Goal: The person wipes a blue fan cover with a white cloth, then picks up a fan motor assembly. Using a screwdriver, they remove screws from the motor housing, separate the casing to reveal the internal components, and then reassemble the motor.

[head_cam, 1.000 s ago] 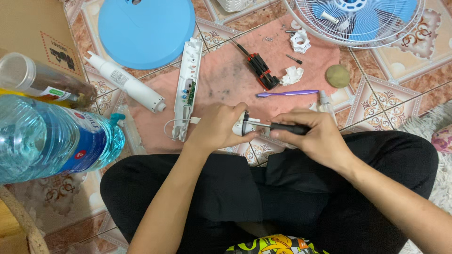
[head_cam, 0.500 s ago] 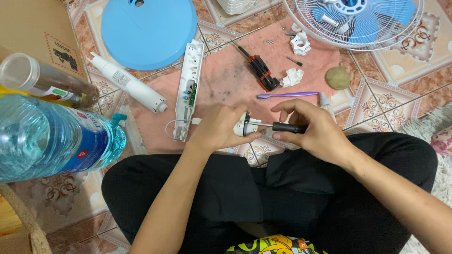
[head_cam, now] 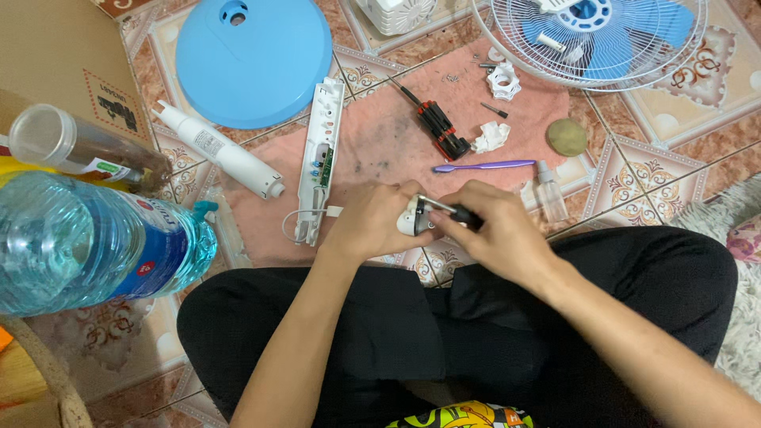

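While the small white part (head_cam: 410, 219) is gripped in the left hand (head_cam: 372, 222), a screwdriver (head_cam: 448, 211), lying crosswise, is held to it by the right hand (head_cam: 499, 234).

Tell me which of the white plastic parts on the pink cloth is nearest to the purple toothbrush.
The crumpled-looking white part just above the purple toothbrush, beside the red-and-black screwdriver. The ring-shaped white part lies farther up, near the fan grille.

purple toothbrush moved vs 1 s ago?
No. The purple toothbrush keeps its place on the pink cloth, just below the black screwdriver set; only the camera shifted.
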